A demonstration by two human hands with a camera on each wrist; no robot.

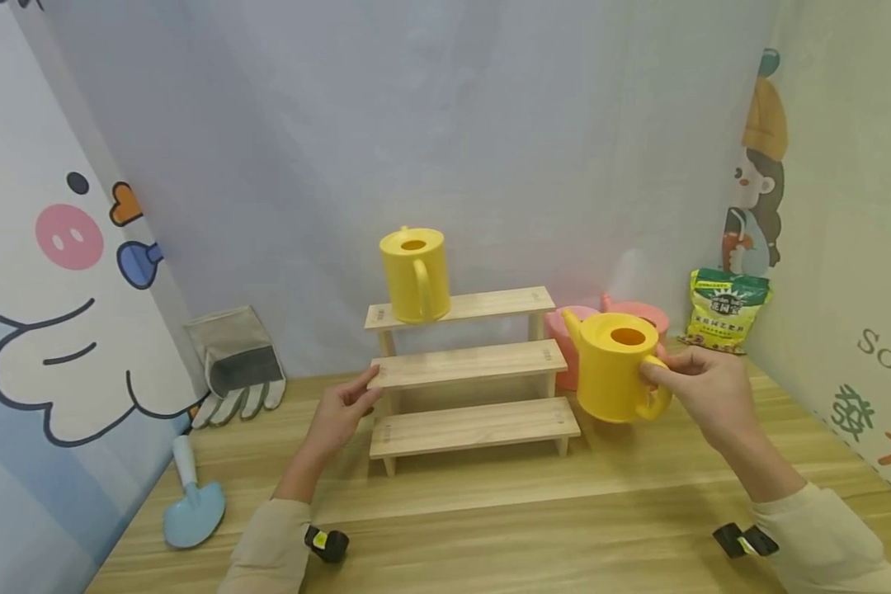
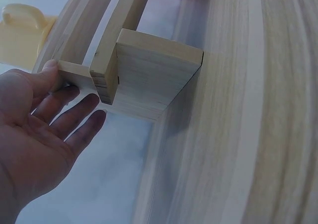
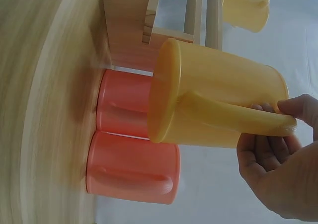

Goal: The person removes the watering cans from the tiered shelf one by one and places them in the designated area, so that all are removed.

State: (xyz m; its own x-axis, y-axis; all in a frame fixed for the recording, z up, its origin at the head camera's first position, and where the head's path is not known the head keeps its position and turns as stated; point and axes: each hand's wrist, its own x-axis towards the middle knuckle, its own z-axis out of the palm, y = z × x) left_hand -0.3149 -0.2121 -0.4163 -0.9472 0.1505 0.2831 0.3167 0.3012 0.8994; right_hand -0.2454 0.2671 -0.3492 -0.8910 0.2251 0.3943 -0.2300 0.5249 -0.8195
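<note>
The right hand (image 1: 713,398) is gripping the nearer yellow watering can (image 1: 610,381) right of the wooden stand (image 1: 468,365), whose left end the left hand (image 1: 341,417) is pinching.

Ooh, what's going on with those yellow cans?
Someone's right hand is holding a yellow watering can in the air by its handle. Their left hand pinches the left end of the middle shelf of a wooden stand. Another yellow can stands on the top shelf, and two pink cans stand on the table.
</note>
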